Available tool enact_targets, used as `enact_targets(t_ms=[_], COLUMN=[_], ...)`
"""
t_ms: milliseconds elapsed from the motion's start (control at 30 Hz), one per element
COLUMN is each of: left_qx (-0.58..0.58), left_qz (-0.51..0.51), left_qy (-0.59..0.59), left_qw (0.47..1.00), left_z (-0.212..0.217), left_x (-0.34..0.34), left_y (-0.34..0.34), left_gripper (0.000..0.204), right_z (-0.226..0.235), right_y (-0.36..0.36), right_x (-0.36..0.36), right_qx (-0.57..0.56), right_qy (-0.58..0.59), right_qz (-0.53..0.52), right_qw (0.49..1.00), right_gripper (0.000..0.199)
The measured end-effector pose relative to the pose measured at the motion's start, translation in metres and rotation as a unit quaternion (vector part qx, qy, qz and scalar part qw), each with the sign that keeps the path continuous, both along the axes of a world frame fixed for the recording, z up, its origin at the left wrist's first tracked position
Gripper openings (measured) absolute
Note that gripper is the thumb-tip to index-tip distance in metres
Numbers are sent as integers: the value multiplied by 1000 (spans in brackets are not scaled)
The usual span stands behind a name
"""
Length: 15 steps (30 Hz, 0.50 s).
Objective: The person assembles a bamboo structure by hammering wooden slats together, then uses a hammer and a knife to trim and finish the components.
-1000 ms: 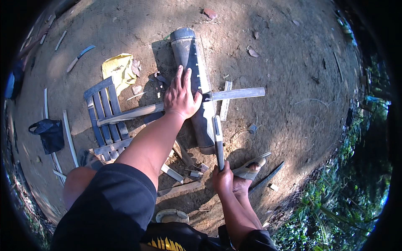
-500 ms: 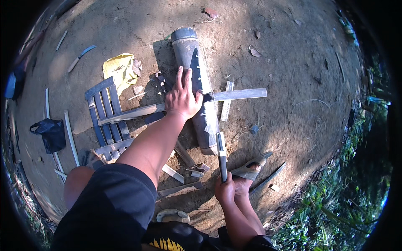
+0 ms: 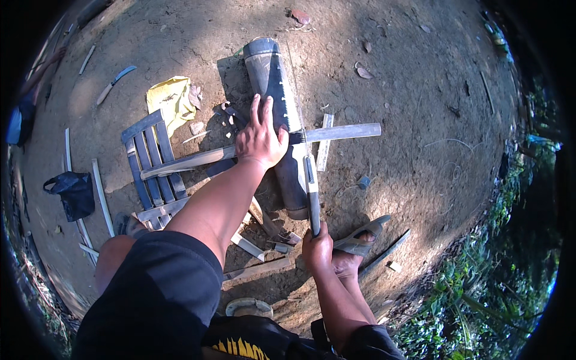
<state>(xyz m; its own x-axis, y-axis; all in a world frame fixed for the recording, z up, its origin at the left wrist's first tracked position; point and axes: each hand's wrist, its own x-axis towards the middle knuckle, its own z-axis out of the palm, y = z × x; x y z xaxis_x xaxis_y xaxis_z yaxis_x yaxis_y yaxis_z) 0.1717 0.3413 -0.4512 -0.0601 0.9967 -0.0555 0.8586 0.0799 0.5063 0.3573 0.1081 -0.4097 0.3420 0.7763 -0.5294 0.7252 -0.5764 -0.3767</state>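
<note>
A thick, dark log [image 3: 294,192], bamboo-like with a ring near its far end, lies on the ground in front of me. Across it runs a flat wooden strip [image 3: 345,132] that sticks out to the right. My left hand [image 3: 259,141] presses down where they cross, fingers stretched out and thumb apart; it hides part of the crossing. In my right hand [image 3: 317,249] is the dark handle of a handsaw [image 3: 311,180], held closed. Its thin blade stands nearly edge-on over the strip, just right of my left thumb, and a toothed shadow falls on the log.
Left of the log lies a slatted wooden frame [image 3: 144,167], with a yellow cloth or bag [image 3: 165,99], a knife [image 3: 114,86] and a black bag [image 3: 75,198] around it. Wood offcuts [image 3: 249,246] lie near my feet. My sandalled foot [image 3: 354,246] is beside the saw hand; greenery borders the right.
My right hand has pushed the saw forward, away from me, and its blade now reaches farther past the strip. My left hand stays nearly where it was.
</note>
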Motion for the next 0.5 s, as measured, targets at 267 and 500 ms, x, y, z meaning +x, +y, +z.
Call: enact_targets(t_ms=[267,500], left_qx=[-35,-26], left_qz=[-7,9], left_qy=[19,9], left_qw=[999,1000], left_z=[2,3], left_x=[2,1], left_y=[-2,4], left_gripper=[76,72], right_z=[8,19], right_y=[-38,-100], right_x=[13,36], right_qx=[-32,-13], right_qy=[-2,27], right_qz=[-10,11], right_qw=[999,1000], right_gripper=[16,16])
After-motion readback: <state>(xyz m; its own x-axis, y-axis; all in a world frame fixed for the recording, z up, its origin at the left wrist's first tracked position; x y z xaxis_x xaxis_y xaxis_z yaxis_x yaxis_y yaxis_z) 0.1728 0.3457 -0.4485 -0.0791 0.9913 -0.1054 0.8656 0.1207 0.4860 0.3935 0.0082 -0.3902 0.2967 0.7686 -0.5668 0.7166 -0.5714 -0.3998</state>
